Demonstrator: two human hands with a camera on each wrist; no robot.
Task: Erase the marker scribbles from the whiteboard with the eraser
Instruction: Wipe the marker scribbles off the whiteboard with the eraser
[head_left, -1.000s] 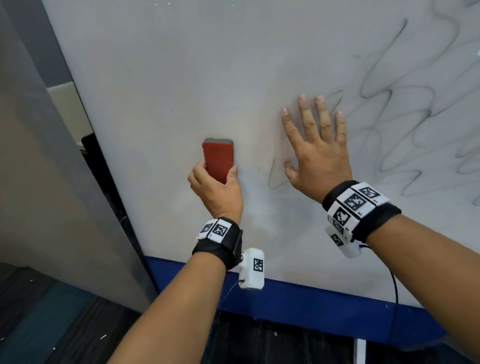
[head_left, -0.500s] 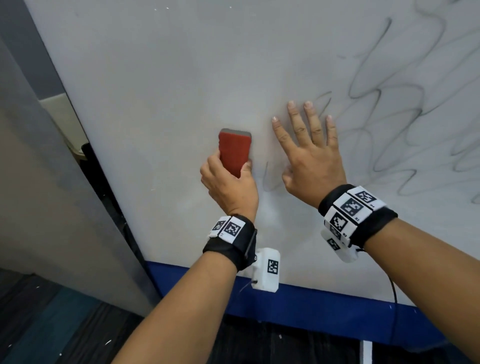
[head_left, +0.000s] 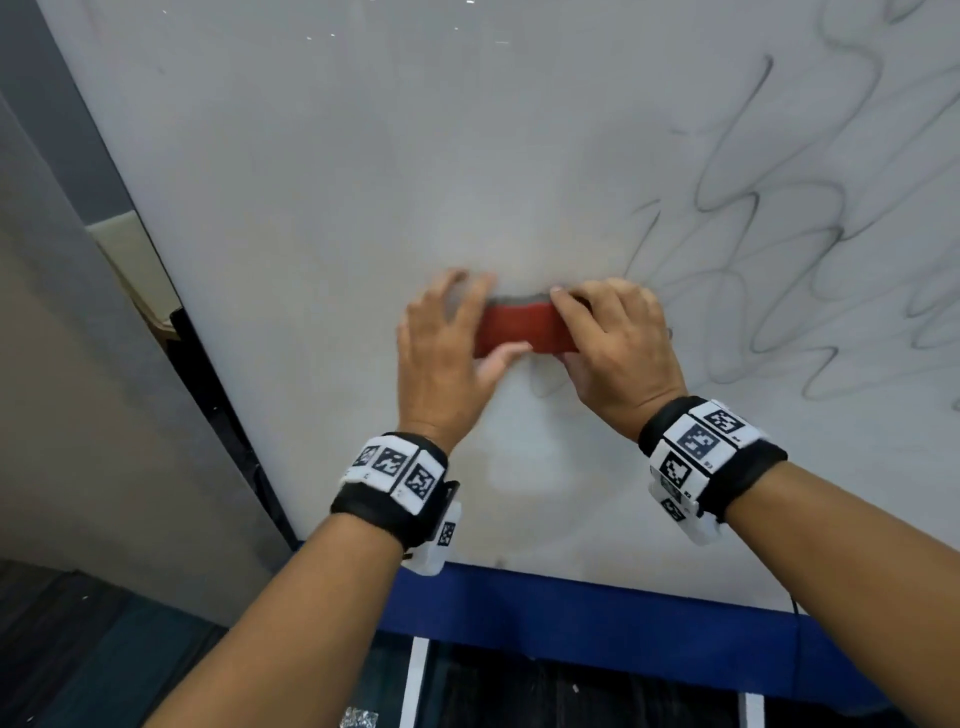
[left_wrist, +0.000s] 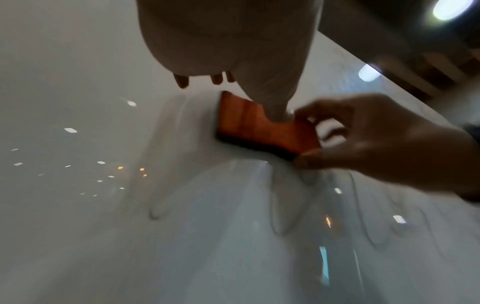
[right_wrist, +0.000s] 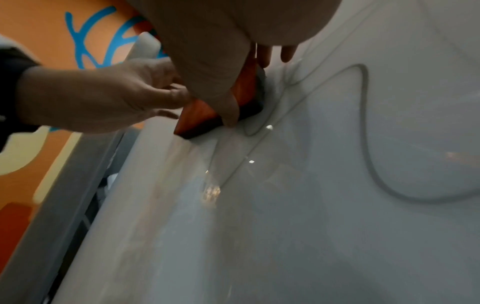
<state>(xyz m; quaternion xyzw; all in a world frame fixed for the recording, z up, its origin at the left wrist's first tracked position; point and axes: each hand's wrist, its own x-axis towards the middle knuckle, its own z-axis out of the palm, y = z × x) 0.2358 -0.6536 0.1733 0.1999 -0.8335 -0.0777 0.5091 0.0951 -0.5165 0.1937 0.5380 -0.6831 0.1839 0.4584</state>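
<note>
A red eraser (head_left: 522, 332) lies sideways against the whiteboard (head_left: 363, 182), its grey felt toward the board. My left hand (head_left: 475, 322) holds its left end, thumb under the lower edge and fingers over the top. My right hand (head_left: 569, 325) pinches its right end, with the index finger on top. Black marker scribbles (head_left: 779, 234) cover the board to the right of the hands. The left wrist view shows the eraser (left_wrist: 259, 131) under my left thumb, with the right hand (left_wrist: 337, 144) curled on its far end. In the right wrist view, a scribble (right_wrist: 366, 102) loops beside the eraser (right_wrist: 200, 117).
A blue rail (head_left: 597, 618) runs along the board's bottom edge. A grey panel (head_left: 104, 441) stands close on the left, with a dark gap between it and the board. Dark floor lies below. The board's left part shows only faint smears.
The eraser has moved right and turned from upright to sideways. My right hand has left its flat rest on the board and taken hold of the eraser's right end.
</note>
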